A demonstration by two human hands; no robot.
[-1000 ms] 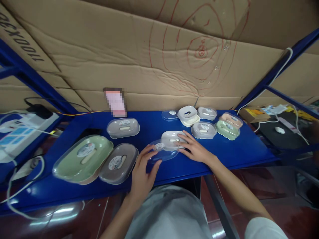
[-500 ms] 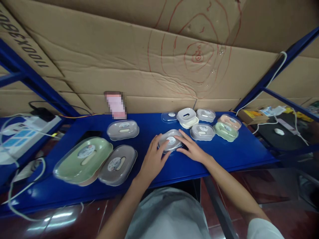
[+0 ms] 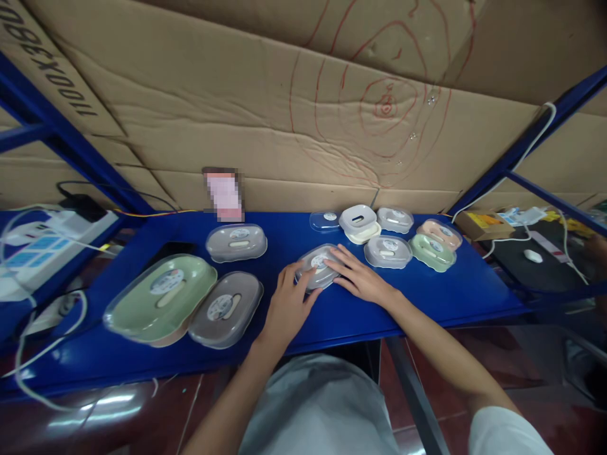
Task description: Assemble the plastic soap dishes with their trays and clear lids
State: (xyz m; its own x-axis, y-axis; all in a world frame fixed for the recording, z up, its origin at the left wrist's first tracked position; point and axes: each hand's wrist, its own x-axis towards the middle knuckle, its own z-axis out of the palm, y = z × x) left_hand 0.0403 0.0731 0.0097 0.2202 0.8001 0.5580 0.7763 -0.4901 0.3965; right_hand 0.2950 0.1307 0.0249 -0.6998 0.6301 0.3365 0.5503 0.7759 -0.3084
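Note:
A grey soap box (image 3: 317, 258) with a clear lid and a round label lies on the blue table in front of me, slightly turned. My left hand (image 3: 290, 297) grips its left and near side, the thumb along the near edge. My right hand (image 3: 363, 275) holds it from the right, its fingers laid over the lid. Both hands partly cover the box. Right of it sits another lidded grey soap box (image 3: 387, 251). Behind that, a grey tray on a cream base (image 3: 359, 221) stands uncovered, beside a loose clear lid (image 3: 326, 220).
On the left are a large green lidded box (image 3: 152, 309) and two grey lidded boxes (image 3: 225, 311). Green (image 3: 432, 251) and peach soap boxes (image 3: 441, 232) sit at the right. A phone (image 3: 225, 194) leans against the cardboard. A power strip (image 3: 35, 256) with cables lies far left.
The grey soap box has shifted slightly left and toward me and turned a little, with both hands on it. My right fingers lie flatter over its lid. The view has shifted slightly.

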